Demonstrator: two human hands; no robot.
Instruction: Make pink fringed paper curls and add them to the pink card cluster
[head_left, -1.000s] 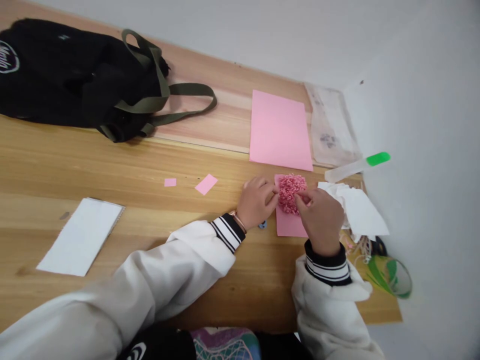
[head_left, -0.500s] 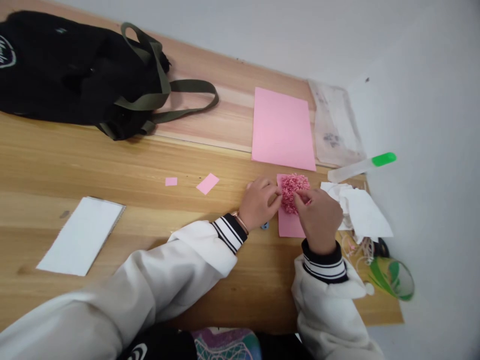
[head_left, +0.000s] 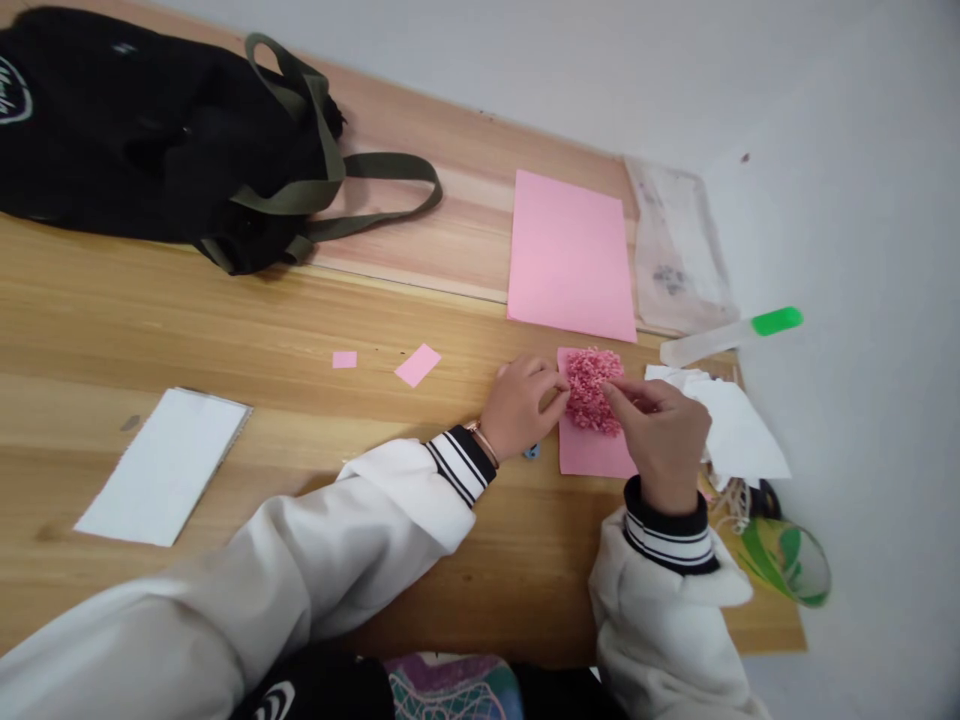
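A cluster of small pink bits point(head_left: 592, 385), knobbly like tiny buds, covers the upper part of a pink paper card point(head_left: 589, 460) on the table. At its left edge is my left hand point(head_left: 523, 405), thumb and index finger brought together; whatever lies between their tips is too small to make out. From the right my right hand point(head_left: 666, 435) pinches thumb and fingertips together at the cluster's right side, and what they hold is hidden. A small blue object point(head_left: 532, 451) lies by my left wrist, partly covered.
Behind the card lie a large pink sheet point(head_left: 571, 255) and a clear plastic bag point(head_left: 679, 250). On the right are a green-capped tube point(head_left: 731, 337), white papers point(head_left: 746, 430) and a green cup point(head_left: 787, 562). Leftward are pink scraps point(head_left: 418, 365), folded white paper point(head_left: 166, 468) and a black bag point(head_left: 150, 140).
My right hand has drawn back to the right, uncovering more of the pink cluster and card. My left hand stays at the cluster's left edge. The view has shifted slightly.
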